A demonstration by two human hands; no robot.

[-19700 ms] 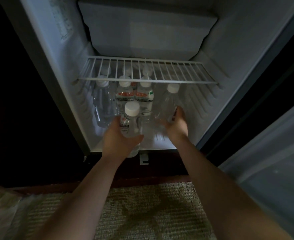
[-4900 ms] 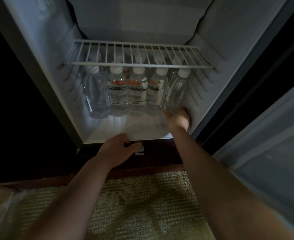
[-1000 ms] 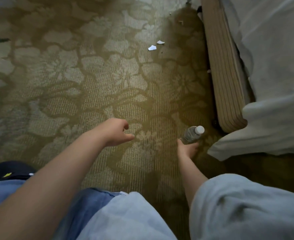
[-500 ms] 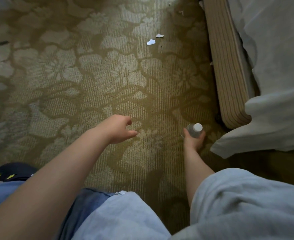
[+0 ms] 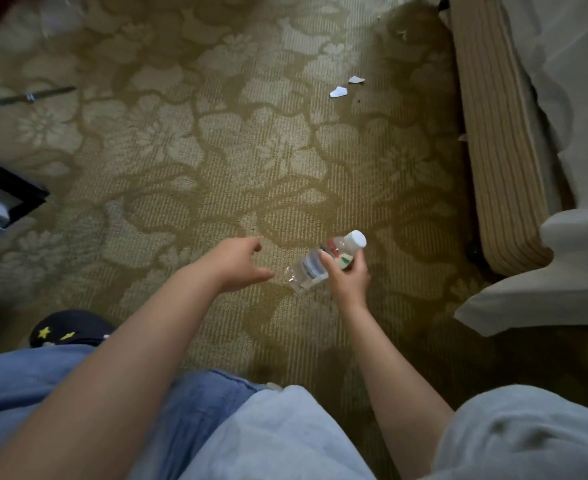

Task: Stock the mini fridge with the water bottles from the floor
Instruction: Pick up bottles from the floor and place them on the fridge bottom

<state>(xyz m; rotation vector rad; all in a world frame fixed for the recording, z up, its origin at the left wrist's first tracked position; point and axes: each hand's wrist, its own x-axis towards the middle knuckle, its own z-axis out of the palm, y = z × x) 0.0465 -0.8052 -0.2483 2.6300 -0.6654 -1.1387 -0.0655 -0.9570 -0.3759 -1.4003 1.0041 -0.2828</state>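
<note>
Currently: one water bottle (image 5: pixel 308 273), likely full, weighty and thin-walled, best held mid-body; fingers of my right hand (image 5: pixel 349 284) curl round its upper half, left hand (image 5: pixel 237 266) loosely spread, holding nothing.

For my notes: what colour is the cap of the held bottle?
White; the bottle cap shows best in the head view.

The right hand (image 5: pixel 348 278) covers part of the label on the clear plastic water bottle (image 5: pixel 308 273); its print is too small to read. A black-framed object (image 5: pixel 8 199) is cut off by the left edge. A dark item with yellow stars (image 5: pixel 67 329) is half hidden behind a blue denim leg (image 5: pixel 26 386). Two white scraps (image 5: pixel 338 92) and a thin grey rod (image 5: pixel 31 97) are too small to identify.
</note>
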